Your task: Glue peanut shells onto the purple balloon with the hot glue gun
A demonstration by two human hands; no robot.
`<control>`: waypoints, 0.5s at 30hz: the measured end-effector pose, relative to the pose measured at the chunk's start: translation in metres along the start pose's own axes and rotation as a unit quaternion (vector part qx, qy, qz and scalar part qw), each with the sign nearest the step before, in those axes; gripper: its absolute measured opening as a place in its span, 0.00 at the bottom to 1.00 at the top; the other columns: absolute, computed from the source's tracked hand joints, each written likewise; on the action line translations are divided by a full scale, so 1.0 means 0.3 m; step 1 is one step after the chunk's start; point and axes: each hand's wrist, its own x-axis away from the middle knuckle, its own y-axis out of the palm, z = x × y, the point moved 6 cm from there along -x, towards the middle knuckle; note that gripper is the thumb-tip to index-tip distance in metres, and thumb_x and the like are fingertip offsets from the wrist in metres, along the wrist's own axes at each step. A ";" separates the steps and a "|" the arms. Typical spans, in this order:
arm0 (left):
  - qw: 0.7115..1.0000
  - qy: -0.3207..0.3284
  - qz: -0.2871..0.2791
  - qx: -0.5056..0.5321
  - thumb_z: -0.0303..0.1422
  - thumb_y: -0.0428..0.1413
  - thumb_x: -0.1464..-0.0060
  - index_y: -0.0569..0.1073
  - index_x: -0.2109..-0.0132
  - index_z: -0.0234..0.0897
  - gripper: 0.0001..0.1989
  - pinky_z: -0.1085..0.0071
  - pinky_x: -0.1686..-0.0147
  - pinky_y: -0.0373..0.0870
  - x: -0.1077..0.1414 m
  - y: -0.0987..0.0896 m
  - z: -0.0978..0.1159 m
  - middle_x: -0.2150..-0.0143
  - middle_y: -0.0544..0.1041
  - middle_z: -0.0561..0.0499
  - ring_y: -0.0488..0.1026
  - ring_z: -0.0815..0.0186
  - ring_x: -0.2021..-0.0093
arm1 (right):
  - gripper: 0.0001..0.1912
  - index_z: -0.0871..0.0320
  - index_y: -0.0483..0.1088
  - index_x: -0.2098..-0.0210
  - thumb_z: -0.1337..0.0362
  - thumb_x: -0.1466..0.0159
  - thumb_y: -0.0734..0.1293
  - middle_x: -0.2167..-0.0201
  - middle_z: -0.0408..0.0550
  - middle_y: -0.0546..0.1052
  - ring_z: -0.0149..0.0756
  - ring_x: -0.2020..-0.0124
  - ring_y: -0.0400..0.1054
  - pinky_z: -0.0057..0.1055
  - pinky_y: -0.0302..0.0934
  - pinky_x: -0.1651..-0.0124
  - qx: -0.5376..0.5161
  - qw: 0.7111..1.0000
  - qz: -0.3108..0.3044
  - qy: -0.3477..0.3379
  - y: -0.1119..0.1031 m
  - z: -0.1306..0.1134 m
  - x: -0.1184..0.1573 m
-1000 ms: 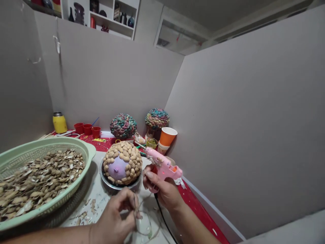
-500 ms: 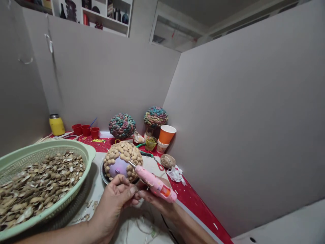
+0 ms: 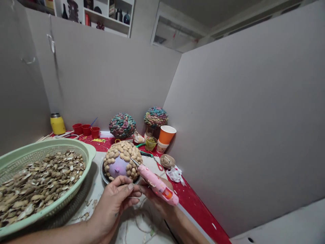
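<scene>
A purple balloon (image 3: 119, 166), largely covered with peanut shells (image 3: 125, 149), rests in a round metal bowl (image 3: 102, 173). My right hand (image 3: 154, 200) is closed on a pink hot glue gun (image 3: 156, 183), whose metal nozzle points up and left toward the shells on the balloon's right side. Below the bowl, my left hand (image 3: 118, 195) is closed with thumb and fingers together, its tips close to the right hand's fingers. Whatever it pinches is too small or hidden to name. To the left stands a green colander (image 3: 90, 154) holding loose half shells (image 3: 45, 183).
Behind the bowl are two multicoloured shell-covered balls (image 3: 122, 125), orange paper cups (image 3: 167, 135), red cups (image 3: 86, 129) and a yellow jar (image 3: 58, 124). Red-handled scissors (image 3: 159, 166) and a twine roll (image 3: 167, 161) lie right. Grey partitions (image 3: 241, 118) enclose the table.
The glue gun has shifted slightly right and down with my right hand. My left fingers have turned and spread a little at the tips. The balloon stays in its bowl.
</scene>
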 end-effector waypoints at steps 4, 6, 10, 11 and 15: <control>1.000 -0.009 0.011 0.005 0.31 0.67 0.52 0.68 0.61 0.35 0.16 0.74 0.66 0.76 0.003 0.002 -0.003 0.66 0.82 0.44 0.79 0.67 0.67 | 0.18 0.57 0.65 0.75 0.52 0.37 0.69 0.77 0.43 0.63 0.34 0.76 0.56 0.31 0.56 0.73 0.010 1.000 0.019 0.006 -0.010 -0.022 -0.001; 1.000 -0.014 0.011 0.007 0.31 0.66 0.51 0.69 0.60 0.34 0.15 0.73 0.65 0.76 0.007 0.005 -0.003 0.65 0.82 0.42 0.80 0.66 0.66 | 0.18 0.57 0.64 0.75 0.52 0.38 0.69 0.77 0.42 0.63 0.33 0.76 0.55 0.31 0.55 0.74 0.009 0.999 0.028 0.015 -0.018 -0.025 -0.001; 1.000 -0.020 0.010 0.007 0.30 0.64 0.48 0.68 0.57 0.33 0.14 0.71 0.64 0.76 0.016 0.010 0.000 0.62 0.82 0.39 0.80 0.64 0.64 | 0.18 0.57 0.65 0.75 0.53 0.36 0.68 0.77 0.42 0.64 0.34 0.75 0.58 0.31 0.57 0.70 -0.006 0.999 0.033 0.034 -0.035 -0.021 0.002; 1.000 -0.021 0.009 0.007 0.29 0.63 0.47 0.68 0.56 0.33 0.14 0.71 0.64 0.76 0.017 0.011 0.001 0.61 0.82 0.38 0.80 0.64 0.64 | 0.17 0.57 0.66 0.73 0.52 0.36 0.68 0.76 0.43 0.65 0.35 0.74 0.60 0.32 0.58 0.69 -0.013 0.999 0.031 0.039 -0.038 -0.018 0.003; 1.000 -0.020 -0.004 0.009 0.28 0.60 0.44 0.67 0.55 0.33 0.11 0.71 0.63 0.76 0.024 0.016 0.002 0.60 0.82 0.39 0.80 0.65 0.64 | 0.17 0.59 0.68 0.68 0.50 0.37 0.70 0.72 0.43 0.69 0.34 0.72 0.64 0.30 0.62 0.68 -0.046 0.997 0.016 0.060 -0.030 -0.002 0.003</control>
